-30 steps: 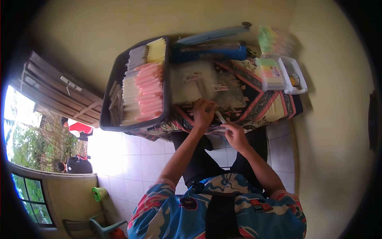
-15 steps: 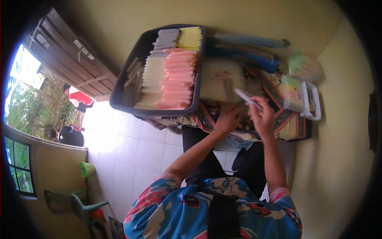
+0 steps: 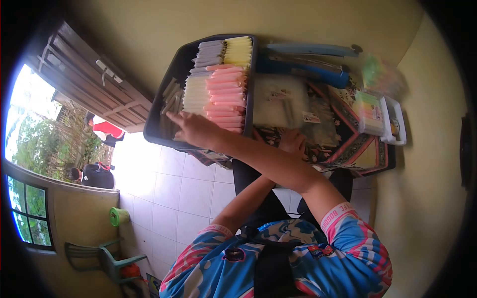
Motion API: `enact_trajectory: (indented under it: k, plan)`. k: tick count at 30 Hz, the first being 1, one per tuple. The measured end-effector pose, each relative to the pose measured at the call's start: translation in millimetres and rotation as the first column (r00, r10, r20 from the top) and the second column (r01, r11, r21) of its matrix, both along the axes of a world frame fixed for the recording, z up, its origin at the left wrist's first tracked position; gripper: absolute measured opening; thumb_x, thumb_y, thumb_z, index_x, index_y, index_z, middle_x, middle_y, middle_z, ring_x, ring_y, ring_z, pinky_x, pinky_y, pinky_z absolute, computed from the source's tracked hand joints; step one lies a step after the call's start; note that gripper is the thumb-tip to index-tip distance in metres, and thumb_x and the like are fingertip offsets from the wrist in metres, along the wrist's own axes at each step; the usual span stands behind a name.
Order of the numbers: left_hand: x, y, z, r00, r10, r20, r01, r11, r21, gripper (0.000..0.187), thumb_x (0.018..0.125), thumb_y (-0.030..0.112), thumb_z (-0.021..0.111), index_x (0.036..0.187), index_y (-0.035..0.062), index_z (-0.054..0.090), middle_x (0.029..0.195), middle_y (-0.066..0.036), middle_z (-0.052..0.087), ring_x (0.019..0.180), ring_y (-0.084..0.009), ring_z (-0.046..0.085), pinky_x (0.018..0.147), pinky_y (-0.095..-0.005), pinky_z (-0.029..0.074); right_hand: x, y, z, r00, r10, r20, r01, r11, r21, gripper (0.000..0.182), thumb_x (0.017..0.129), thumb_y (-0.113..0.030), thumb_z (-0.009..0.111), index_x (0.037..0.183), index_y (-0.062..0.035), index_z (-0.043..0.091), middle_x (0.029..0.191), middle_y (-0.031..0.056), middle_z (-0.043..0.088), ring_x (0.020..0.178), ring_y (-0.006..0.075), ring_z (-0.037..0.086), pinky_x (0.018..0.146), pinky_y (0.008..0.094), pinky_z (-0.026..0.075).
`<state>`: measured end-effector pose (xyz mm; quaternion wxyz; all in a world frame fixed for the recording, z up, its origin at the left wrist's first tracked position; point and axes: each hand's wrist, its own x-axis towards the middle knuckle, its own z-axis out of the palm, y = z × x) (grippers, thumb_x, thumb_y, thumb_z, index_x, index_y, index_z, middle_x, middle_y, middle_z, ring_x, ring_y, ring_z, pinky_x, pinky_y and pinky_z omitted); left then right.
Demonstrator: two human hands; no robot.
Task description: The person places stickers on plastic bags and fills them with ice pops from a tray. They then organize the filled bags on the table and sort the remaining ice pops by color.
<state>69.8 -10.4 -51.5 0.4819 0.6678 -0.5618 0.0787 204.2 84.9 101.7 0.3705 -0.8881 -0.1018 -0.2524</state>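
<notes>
My right hand (image 3: pixel 196 130) reaches across into the dark tray (image 3: pixel 248 111), its fingers stretched out and apart. Its fingertips are at a loose pile of pale wrapped sticks (image 3: pixel 172 97) on the tray's left side. Beside the hand lie rows of white sticks (image 3: pixel 197 94) and pink sticks (image 3: pixel 226 92). On the patterned cloth my left hand (image 3: pixel 292 141) is closed, fingers curled together at the near edge of a clear plastic bag (image 3: pixel 322 133) with a small label. The right forearm covers part of the left hand and wrist.
Yellow sticks (image 3: pixel 237 51) and grey sticks (image 3: pixel 208 53) fill the tray's far end. Behind the bag is a stack of clear packaging (image 3: pixel 268 107), with a blue long-handled tool (image 3: pixel 318 72) beyond. A pack of coloured sticks (image 3: pixel 367 111) and a white container (image 3: pixel 392 120) stand at right.
My right hand has swung left from above the plastic bag into the tray; the pale stick it held no longer shows in it. My left hand stays near the bag.
</notes>
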Motion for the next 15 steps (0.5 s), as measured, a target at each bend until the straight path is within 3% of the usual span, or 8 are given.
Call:
enact_trajectory:
  k: [3, 4, 6, 8, 10, 11, 12, 15]
  plan:
    - [3.8, -0.4, -7.2, 0.999, -0.032, 0.0, 0.032, 0.999, 0.016, 0.015, 0.073, 0.003, 0.067, 0.087, 0.0048, 0.064, 0.095, -0.015, 0.057, 0.091, -0.0336, 0.057, 0.079, -0.0429, 0.046, -22.3, -4.0, 1.1, 0.997, 0.08, -0.013, -0.081, 0.994, -0.071, 0.055, 0.087, -0.028, 0.066, 0.133, -0.0026, 0.049, 0.128, 0.025, 0.052, 0.1, 0.0366, 0.063, 0.09, 0.0381, 0.051]
    - [4.9, -0.2, -6.4, 0.999, -0.034, 0.009, 0.034, 0.999, -0.011, 0.014, 0.073, 0.003, 0.067, 0.087, 0.0053, 0.064, 0.095, -0.015, 0.057, 0.092, -0.034, 0.057, 0.079, -0.0428, 0.047, -42.5, -17.6, 7.9, 0.982, 0.149, 0.113, -0.146, 0.989, -0.034, 0.047, 0.086, -0.021, 0.068, 0.128, -0.0028, 0.055, 0.122, 0.0221, 0.057, 0.101, 0.0343, 0.064, 0.091, 0.0373, 0.05]
    - [1.3, 0.6, -5.7, 0.999, -0.038, 0.009, 0.038, 0.997, -0.069, 0.014, 0.074, 0.004, 0.068, 0.087, 0.0061, 0.064, 0.094, -0.015, 0.056, 0.092, -0.0349, 0.057, 0.08, -0.0425, 0.047, -107.2, -72.2, 7.6, 0.967, 0.238, 0.086, -0.245, 0.966, 0.084, 0.035, 0.084, -0.013, 0.07, 0.117, -0.0024, 0.062, 0.113, 0.0178, 0.064, 0.094, 0.0324, 0.066, 0.086, 0.0362, 0.052]
    - [-7.8, 4.8, -21.6, 0.943, -0.051, -0.33, 0.016, 0.994, -0.11, 0.015, 0.075, 0.004, 0.068, 0.09, 0.006, 0.065, 0.098, -0.015, 0.056, 0.097, -0.0355, 0.057, 0.083, -0.0418, 0.047, -160.6, -113.2, -3.2, 0.993, 0.105, -0.045, -0.091, 0.965, 0.245, 0.02, 0.083, -0.007, 0.069, 0.102, -0.0009, 0.065, 0.097, 0.0134, 0.069, 0.088, 0.0241, 0.068, 0.078, 0.0313, 0.054]
    - [3.4, 14.5, -8.5, 0.877, -0.294, -0.38, 0.303, 0.952, -0.038, 0.019, 0.077, 0.004, 0.066, 0.096, 0.0044, 0.067, 0.104, -0.015, 0.061, 0.101, -0.0363, 0.059, 0.088, -0.0406, 0.047, -210.5, -154.9, -33.3, 0.999, -0.04, 0.005, 0.035, 0.936, 0.349, 0.008, 0.089, -0.005, 0.062, 0.094, 0.0008, 0.065, 0.09, 0.0108, 0.069, 0.083, 0.0163, 0.067, 0.071, 0.0282, 0.053]
    - [6.7, 20.7, -1.8, 0.942, -0.244, -0.229, 0.24, 0.97, -0.047, 0.019, 0.077, 0.0, 0.063, 0.095, 0.0029, 0.069, 0.1, -0.014, 0.066, 0.099, -0.0332, 0.062, 0.087, -0.0404, 0.048, -237.2, -167.4, -42.3, 0.996, -0.088, -0.029, 0.09, 0.857, 0.508, 0.008, 0.091, -0.005, 0.061, 0.094, 0.0017, 0.064, 0.087, 0.0096, 0.068, 0.079, 0.0155, 0.065, 0.07, 0.0279, 0.053]
    - [12.2, 29.5, 12.2, 0.881, -0.369, -0.296, 0.383, 0.924, -0.011, 0.019, 0.076, -0.002, 0.064, 0.093, 0.0033, 0.07, 0.095, -0.013, 0.067, 0.096, -0.0319, 0.064, 0.085, -0.0404, 0.049, -262.4, -176.1, -49.9, 0.989, -0.128, -0.072, 0.144, 0.749, 0.647, 0.008, 0.092, -0.004, 0.06, 0.093, 0.0027, 0.063, 0.084, 0.0084, 0.067, 0.075, 0.0147, 0.064, 0.07, 0.0276, 0.053]
    - [22.8, 81.4, 42.7, 0.761, -0.59, -0.268, 0.618, 0.785, 0.026, 0.018, 0.074, -0.005, 0.068, 0.089, 0.0033, 0.071, 0.09, -0.011, 0.069, 0.089, -0.0281, 0.066, 0.079, -0.0396, 0.051, -315.5, -190.9, -73.4, 0.925, -0.348, -0.153, 0.351, 0.626, 0.697, 0.01, 0.094, -0.005, 0.058, 0.091, 0.0032, 0.062, 0.084, 0.0085, 0.066, 0.075, 0.0129, 0.062, 0.072, 0.0261, 0.051]
